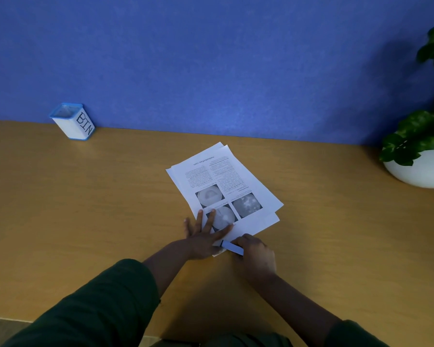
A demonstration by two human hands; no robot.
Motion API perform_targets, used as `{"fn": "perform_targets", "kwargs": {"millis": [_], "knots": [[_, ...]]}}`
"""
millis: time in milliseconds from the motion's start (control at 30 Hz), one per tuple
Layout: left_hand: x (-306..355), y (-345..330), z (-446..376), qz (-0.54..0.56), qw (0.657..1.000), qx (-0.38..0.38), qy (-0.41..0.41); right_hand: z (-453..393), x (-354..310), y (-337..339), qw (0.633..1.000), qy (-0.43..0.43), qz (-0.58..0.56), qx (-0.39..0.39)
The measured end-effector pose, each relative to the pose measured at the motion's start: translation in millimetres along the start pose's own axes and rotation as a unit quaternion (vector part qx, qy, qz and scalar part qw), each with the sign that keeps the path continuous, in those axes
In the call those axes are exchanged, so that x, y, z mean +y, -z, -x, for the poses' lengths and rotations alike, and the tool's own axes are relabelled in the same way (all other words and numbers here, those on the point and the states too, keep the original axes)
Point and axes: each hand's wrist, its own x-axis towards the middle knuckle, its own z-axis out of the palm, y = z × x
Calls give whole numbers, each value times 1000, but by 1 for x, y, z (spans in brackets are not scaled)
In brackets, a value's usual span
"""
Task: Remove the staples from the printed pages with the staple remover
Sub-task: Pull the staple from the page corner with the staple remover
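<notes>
A person sits at a wooden desk (85,209) against a blue wall, seen from above through a head camera. A small stack of printed pages (226,181) lies angled in the middle of the desk, the top sheet showing text and three round grey pictures.

The left hand (206,236) lies flat on the near corner of the pages, fingers straight and spread, pressing the paper down and gripping nothing. The right hand (254,250) has its fingers curled round a pale blue staple remover (232,247), whose dark tip points at that same near corner, just beside the left thumb. The staple itself is too small to make out, and whether the tip has reached it cannot be told.

A white cup with a blue rim, marked BIN (73,122), stands well apart at the back left against the wall. A leafy plant in a white pot (421,169) sits at the far right.

The step appears to be working the tip under a staple. To do it well, the flat hand should hold the sheets firmly close to the staple so the paper does not lift or tear, while the tool slides in low and level, then levers up gently
</notes>
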Motion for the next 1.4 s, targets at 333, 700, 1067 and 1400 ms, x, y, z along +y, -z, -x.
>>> {"fn": "perform_targets", "kwargs": {"millis": [333, 700, 1067, 1400], "knots": [[4, 5, 2, 1, 1000, -16, 7, -1, 2, 2, 994, -65, -87, -2], [3, 6, 1, 2, 1000, -24, 0, 2, 8, 9, 994, -73, -76, -22], [3, 4, 1, 7, 1000, -17, 7, -4, -1, 4, 999, -11, -31, -11], [-6, -6, -10, -2, 1000, -14, 3, -6, 2, 8, 985, -97, -136, -36]]}}
